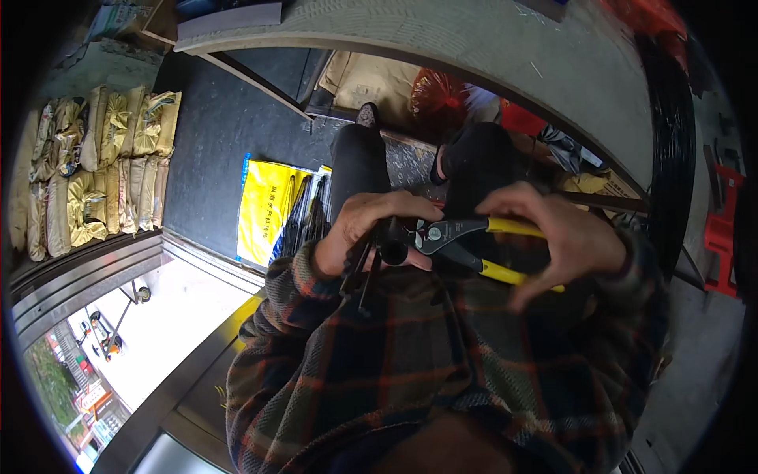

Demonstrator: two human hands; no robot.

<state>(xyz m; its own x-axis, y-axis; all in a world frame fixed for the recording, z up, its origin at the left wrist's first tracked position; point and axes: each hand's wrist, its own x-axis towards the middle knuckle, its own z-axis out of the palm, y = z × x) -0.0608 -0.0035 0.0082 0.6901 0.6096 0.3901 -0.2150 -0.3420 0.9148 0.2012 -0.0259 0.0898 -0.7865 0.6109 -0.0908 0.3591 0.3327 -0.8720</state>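
Note:
My left hand (365, 221) is closed around a dark object with a round tube end (392, 251) and thin black rods (363, 278) sticking out below it; it resembles a folded umbrella frame, but I cannot make out the kind for sure. In my right hand (572, 237), slightly blurred, is a pair of pliers (450, 235) with yellow handles spread apart. The head of the pliers points left and meets the dark object beside my left fingers. What lies between the jaws is too small to tell.
Beyond my knees runs a grey table (442, 31). A yellow bag (271, 209) with black rods (312, 209) lies on the floor at left. Brown wrapped packages (95, 174) are stacked far left. At right are a red plastic stool (722, 229) and a black-wrapped roll (673, 150).

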